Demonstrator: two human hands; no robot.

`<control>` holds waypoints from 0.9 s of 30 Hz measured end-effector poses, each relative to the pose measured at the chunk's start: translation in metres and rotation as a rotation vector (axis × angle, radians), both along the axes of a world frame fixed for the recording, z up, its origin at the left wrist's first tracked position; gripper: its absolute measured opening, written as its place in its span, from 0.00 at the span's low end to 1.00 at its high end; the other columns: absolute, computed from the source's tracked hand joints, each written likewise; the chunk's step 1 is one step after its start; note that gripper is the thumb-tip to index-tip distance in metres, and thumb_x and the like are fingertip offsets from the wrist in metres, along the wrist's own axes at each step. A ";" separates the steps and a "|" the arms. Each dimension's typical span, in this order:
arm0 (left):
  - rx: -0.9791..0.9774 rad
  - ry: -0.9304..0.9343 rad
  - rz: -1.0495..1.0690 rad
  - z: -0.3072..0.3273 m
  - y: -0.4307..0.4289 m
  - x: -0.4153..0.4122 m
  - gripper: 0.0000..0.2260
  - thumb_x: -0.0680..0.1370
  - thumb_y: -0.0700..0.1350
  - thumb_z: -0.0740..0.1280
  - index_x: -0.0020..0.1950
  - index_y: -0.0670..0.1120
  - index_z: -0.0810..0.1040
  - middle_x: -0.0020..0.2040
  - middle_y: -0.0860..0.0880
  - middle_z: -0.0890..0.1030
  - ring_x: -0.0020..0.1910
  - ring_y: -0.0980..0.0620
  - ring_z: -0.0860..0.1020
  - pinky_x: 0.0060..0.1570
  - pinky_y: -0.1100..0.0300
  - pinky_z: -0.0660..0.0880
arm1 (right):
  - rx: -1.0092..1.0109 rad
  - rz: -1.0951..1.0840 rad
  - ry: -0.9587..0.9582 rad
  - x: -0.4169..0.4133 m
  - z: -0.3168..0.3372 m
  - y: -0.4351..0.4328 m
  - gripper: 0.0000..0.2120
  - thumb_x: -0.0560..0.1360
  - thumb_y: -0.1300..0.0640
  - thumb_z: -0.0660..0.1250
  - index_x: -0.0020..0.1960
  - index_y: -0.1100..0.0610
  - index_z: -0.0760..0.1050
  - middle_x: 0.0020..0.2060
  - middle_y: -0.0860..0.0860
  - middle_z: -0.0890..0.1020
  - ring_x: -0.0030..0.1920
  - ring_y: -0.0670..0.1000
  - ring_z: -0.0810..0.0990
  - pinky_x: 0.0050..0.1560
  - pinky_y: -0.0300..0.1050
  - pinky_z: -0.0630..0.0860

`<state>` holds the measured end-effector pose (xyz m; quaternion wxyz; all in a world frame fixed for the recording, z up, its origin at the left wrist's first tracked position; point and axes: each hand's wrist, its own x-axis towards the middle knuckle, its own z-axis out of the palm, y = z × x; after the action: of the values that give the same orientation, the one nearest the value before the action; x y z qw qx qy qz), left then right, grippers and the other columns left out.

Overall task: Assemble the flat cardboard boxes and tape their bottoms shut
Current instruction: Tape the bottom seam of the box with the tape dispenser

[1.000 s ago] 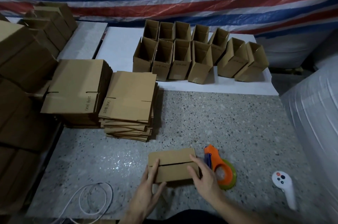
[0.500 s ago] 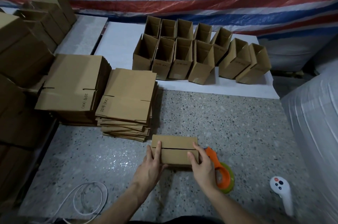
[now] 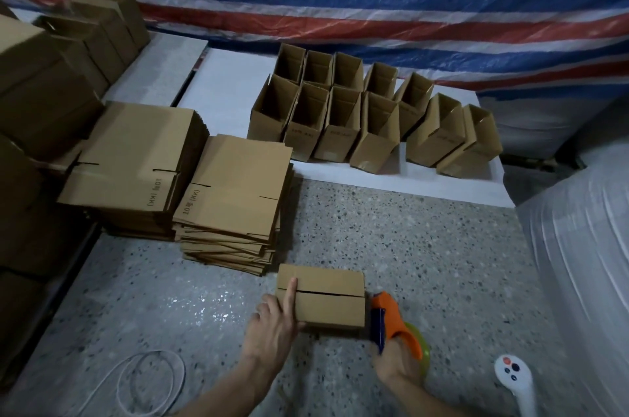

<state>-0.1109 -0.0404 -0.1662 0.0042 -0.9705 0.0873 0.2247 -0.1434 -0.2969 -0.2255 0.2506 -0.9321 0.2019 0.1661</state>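
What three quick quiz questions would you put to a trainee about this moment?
1. True or false: the right hand is empty.
2. The open assembled boxes stand: A) on the flat stacks; B) on the white sheet; C) in the person's lap.
3. Fill in: the left hand lays its index finger across the box's ____.
Key: 1 false, it grips the tape dispenser. 2 B. 3 seam.
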 end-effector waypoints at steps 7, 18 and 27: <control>-0.292 0.083 0.127 0.007 0.010 0.000 0.35 0.82 0.65 0.49 0.75 0.58 0.25 0.68 0.44 0.68 0.62 0.46 0.73 0.57 0.50 0.75 | 0.350 -0.141 0.022 0.014 0.050 -0.050 0.12 0.78 0.48 0.71 0.51 0.58 0.81 0.44 0.54 0.85 0.49 0.59 0.83 0.53 0.53 0.77; -0.492 0.103 0.253 0.012 0.016 -0.006 0.27 0.85 0.59 0.47 0.78 0.67 0.34 0.63 0.42 0.72 0.60 0.43 0.75 0.56 0.48 0.75 | 0.801 0.250 -0.145 0.097 0.183 0.002 0.12 0.69 0.51 0.71 0.31 0.56 0.81 0.22 0.53 0.76 0.23 0.49 0.72 0.26 0.38 0.63; -1.193 0.206 0.569 -0.026 0.032 -0.002 0.14 0.79 0.58 0.60 0.62 0.63 0.80 0.68 0.53 0.72 0.69 0.55 0.71 0.71 0.57 0.65 | 0.496 0.628 0.131 0.146 0.151 0.067 0.20 0.65 0.37 0.70 0.27 0.52 0.75 0.22 0.46 0.76 0.25 0.43 0.72 0.30 0.39 0.65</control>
<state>-0.1134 -0.0085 -0.1925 -0.6011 -0.7652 -0.0628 0.2219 0.0028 -0.2297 -0.0742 0.3915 -0.8472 -0.1235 0.3372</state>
